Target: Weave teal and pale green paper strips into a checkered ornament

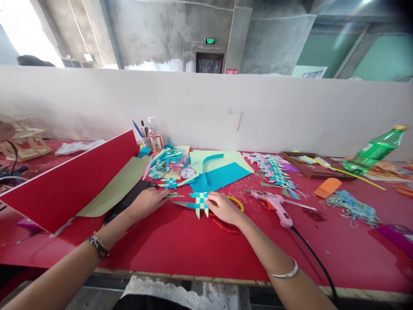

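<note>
My right hand (222, 206) has its fingers closed on the right edge of a woven paper fish (201, 204), a blue and pale-yellow checkered piece with pointed ends. Beneath that hand lie scissors, their red and yellow handles (227, 227) to the right and their blades (185, 205) pointing left. To the left, my left hand (151, 200) is closed in a pinch at a thin pale strip of paper (177, 196). A second checkered woven piece (169, 184) rests just beyond my left fingertips. A black phone-like object (129, 200) lies partly under my left wrist.
Behind the hands are a heap of paper scraps (167, 161) and a blue sheet (226, 175). On the right, a pink glue gun (274, 206) trails a black cable; a green bottle (376, 148) leans beyond it. A red board (74, 181) stands at left.
</note>
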Demonstrator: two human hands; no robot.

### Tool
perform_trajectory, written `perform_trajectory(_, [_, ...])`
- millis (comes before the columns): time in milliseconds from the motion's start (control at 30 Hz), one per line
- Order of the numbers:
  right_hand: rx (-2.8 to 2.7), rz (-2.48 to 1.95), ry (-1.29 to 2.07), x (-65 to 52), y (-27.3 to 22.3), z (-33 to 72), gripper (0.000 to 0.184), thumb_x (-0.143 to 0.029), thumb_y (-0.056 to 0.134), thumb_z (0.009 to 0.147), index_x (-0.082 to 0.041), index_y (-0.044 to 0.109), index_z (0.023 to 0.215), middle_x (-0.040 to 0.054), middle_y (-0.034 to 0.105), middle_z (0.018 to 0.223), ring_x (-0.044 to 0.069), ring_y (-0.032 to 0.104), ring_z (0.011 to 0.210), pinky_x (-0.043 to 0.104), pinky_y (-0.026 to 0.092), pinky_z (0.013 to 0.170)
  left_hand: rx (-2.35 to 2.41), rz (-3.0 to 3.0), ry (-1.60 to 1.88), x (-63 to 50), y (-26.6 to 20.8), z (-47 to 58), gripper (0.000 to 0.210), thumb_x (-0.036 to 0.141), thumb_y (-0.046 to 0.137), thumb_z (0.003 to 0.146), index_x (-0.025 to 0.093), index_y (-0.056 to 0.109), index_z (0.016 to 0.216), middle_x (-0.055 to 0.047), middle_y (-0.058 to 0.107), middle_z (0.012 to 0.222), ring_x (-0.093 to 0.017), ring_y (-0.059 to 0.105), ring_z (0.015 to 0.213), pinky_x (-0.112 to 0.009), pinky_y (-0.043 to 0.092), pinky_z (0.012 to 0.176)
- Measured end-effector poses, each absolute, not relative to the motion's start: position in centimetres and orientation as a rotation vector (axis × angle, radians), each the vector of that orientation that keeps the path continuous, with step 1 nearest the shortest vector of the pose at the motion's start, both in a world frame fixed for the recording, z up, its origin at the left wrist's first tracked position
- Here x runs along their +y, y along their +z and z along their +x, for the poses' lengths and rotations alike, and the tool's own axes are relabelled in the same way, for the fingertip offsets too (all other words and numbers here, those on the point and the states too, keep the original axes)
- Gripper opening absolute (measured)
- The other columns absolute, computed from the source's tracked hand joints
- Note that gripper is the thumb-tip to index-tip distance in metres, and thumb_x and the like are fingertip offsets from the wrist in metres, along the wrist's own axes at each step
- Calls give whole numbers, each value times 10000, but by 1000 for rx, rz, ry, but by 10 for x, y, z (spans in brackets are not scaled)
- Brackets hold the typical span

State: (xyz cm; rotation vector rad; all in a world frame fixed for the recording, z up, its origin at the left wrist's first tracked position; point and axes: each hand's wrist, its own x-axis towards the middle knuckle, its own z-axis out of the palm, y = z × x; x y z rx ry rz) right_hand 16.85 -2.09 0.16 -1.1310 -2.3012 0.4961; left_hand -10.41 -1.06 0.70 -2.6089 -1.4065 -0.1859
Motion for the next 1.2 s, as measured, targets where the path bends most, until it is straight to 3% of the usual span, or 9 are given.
perform_trajectory(133, [-2319, -1097, 517, -25, 6, 167, 298, -255, 387, 813, -171, 366, 527, -48, 387, 524, 80, 345, 513, 208, 249, 522, -1553, -2529, -134, 2, 20, -99, 329, 380, 291, 856, 209, 550, 966, -56, 617, 679, -183, 572, 616, -233, 362, 543])
perform_trajectory(300, [-2354, -1005, 518, -28, 5, 165, 285, -247, 397, 798, -173, 342, 529, -46, 399, 526, 77, 364, 517, 206, 253, 532, -1670, -2480, -174, 22, 20, -77, 373, 401, 229, 873, 205, 463, 1087, -80, 645, 879, -214, 609, 750, -241, 377, 548])
perform_trajectory(433, [-2361, -984, 551, -29, 4, 165, 262, -237, 388, 796, -179, 344, 544, -37, 403, 549, 79, 370, 517, 199, 240, 488, -1760, -2434, -177, 37, 7, -59, 517, 495, 352, 811, 179, 335, 1220, -121, 607, 1022, -256, 587, 879, -262, 410, 583])
perform_trajectory(900, [-2365, -952, 542, -26, 1, 164, 269, -211, 406, 782, -181, 265, 555, -42, 369, 543, 73, 343, 527, 203, 220, 500, -1469, -2477, 1, 53, -2, -60, 197, 143, 374, 806, 116, 569, 812, -122, 614, 714, -228, 597, 706, -289, 407, 601])
perform_trajectory(1200, [-2361, -988, 585, -27, 3, 163, 263, -222, 403, 784, -182, 285, 553, -36, 381, 550, 75, 348, 524, 203, 217, 485, -1451, -2396, -114, 54, 30, -68, 248, 219, 358, 821, 166, 560, 954, -89, 639, 788, -199, 595, 697, -259, 385, 575])
